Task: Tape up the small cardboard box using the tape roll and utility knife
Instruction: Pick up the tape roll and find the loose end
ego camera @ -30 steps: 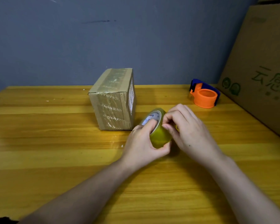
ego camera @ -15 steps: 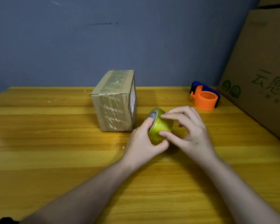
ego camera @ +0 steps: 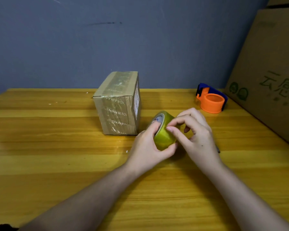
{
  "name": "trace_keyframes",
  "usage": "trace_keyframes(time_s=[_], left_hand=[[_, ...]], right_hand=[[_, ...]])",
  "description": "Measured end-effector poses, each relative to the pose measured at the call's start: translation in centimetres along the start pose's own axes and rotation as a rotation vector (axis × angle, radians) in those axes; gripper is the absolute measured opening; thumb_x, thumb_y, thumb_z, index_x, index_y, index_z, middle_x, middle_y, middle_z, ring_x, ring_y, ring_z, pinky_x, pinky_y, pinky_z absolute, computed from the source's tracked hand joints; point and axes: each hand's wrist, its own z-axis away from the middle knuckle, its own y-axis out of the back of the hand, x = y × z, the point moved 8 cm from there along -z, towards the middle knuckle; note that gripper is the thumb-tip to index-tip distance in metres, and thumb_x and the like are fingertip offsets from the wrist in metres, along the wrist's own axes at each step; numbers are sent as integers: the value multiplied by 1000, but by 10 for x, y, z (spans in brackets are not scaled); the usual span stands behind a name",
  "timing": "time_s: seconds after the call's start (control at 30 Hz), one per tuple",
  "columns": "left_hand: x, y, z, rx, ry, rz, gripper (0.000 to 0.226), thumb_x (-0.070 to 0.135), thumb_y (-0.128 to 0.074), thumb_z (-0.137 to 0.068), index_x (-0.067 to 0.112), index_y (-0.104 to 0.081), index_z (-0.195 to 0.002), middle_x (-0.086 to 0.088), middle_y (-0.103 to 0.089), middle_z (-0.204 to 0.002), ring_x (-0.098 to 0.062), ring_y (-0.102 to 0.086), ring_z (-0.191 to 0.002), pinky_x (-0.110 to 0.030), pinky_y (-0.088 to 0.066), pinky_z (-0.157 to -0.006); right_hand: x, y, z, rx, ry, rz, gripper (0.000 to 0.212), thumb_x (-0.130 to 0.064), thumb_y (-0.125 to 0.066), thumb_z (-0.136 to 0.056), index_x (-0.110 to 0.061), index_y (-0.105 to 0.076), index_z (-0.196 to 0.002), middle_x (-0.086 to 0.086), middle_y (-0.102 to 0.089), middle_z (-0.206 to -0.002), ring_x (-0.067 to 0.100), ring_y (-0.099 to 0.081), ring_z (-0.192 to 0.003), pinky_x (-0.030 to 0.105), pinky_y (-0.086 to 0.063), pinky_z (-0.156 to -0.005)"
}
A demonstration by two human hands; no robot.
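A small cardboard box [ego camera: 118,104] stands on the wooden table [ego camera: 57,155], wrapped in clear printed tape. Just right of it, my left hand [ego camera: 147,149] grips a yellow-green tape roll [ego camera: 164,136] from the side, index finger over its core. My right hand [ego camera: 195,135] rests on the roll's outer face, thumb and forefinger pinching at the tape surface. A dark thin object [ego camera: 218,150], possibly the utility knife, peeks out from behind my right hand; most of it is hidden.
An orange and blue tape dispenser [ego camera: 211,100] sits at the back right of the table. A large cardboard carton [ego camera: 270,72] with green print leans along the right edge. A grey wall stands behind the table.
The roll has turned slightly in my left hand. My right fingers have shifted over its outer face, from spread across it to a pinch near its top.
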Motion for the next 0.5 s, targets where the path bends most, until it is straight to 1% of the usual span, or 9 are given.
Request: trace_keyframes(time_s=[0.03, 0.1, 0.17, 0.27, 0.4, 0.5], left_hand=[[0, 1, 0, 12, -3, -4, 32, 40, -65, -67, 19, -52, -86, -1, -57, -69, -15, -54, -63, -42, -49, -61], [0, 2, -1, 39, 5, -2, 31, 40, -62, -65, 18, -49, -82, -5, -51, -65, -23, -50, -61, -45, -47, -59], [-4, 4, -2, 60, 31, 42, 28, 38, -62, -64, 20, -46, -78, 0, -44, -63, -18, -41, -58, -45, -44, -58], [-7, 4, -2, 63, 51, 106, 25, 36, -63, -65, 23, -43, -75, 7, -42, -63, -10, -35, -59, -38, -41, -57], [-8, 4, -2, 54, 54, 142, 27, 36, -64, -64, 23, -43, -73, 9, -42, -62, -8, -35, -60, -36, -39, -56], [-10, 2, -1, 38, 59, 150, 27, 36, -66, -64, 26, -43, -74, 8, -43, -63, -10, -36, -61, -41, -42, -58]], right_hand=[[-3, 0, 1, 10, 42, 54, 19, -29, -61, -87, -12, -69, -88, -3, -58, -91, 11, -52, -90, 21, -42, -76], [-13, 0, 3, 21, 149, 155, 18, -23, -62, -89, -7, -68, -87, 2, -63, -91, 15, -55, -88, 20, -43, -77], [-24, -2, 5, 25, 256, 231, 15, -18, -64, -91, -5, -68, -86, 5, -67, -91, 20, -59, -84, 24, -47, -77], [-35, -4, 7, 21, 354, 281, 14, -14, -64, -91, -2, -68, -85, 7, -68, -89, 22, -61, -81, 26, -48, -79], [-41, -5, 9, -4, 404, 305, 14, -10, -62, -92, 1, -67, -85, 10, -67, -88, 26, -61, -79, 31, -49, -77], [-44, -5, 9, -25, 414, 322, 14, -10, -62, -92, 1, -67, -86, 11, -67, -89, 27, -61, -79, 31, -49, -78]])
